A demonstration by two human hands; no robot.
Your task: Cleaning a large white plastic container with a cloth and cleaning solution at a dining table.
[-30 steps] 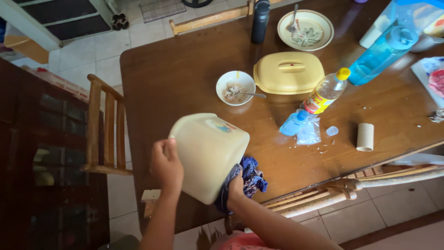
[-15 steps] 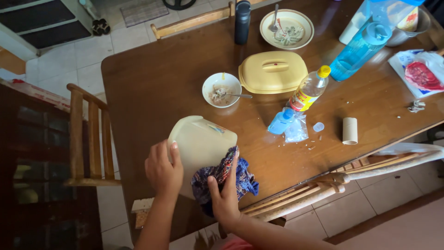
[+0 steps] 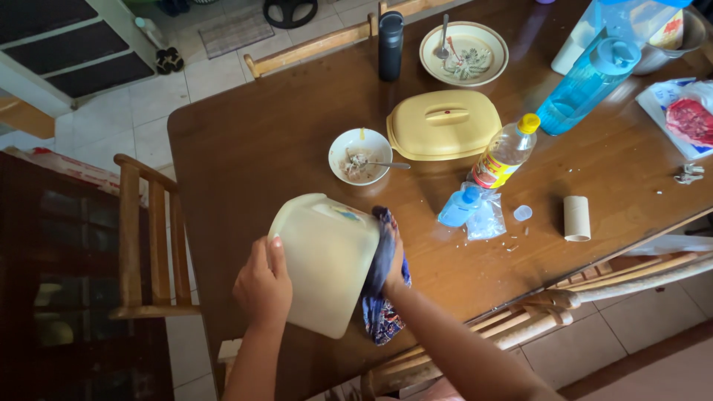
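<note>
At the near edge of the brown table [image 3: 252, 141], the left hand [image 3: 264, 286] grips the side of a big cream tub [image 3: 327, 260] that is turned upside down and tipped up. The right hand [image 3: 394, 256] is closed on a blue cloth [image 3: 382, 297] and presses it flat on the tub's other side.

To wipe it well, I think the left hand should hold the tub tight so it does not slip, and the cloth should go over each side in turn.

The table is shiny wood with small crumbs. On it sit 1 white bowl [image 3: 360, 156] with a spoon, a yellow lidded dish [image 3: 443, 125], an oil bottle [image 3: 507, 152] and a cardboard roll [image 3: 576, 218]. A wooden chair [image 3: 152, 245] stands to the left on a pale tiled floor [image 3: 126, 126].
</note>
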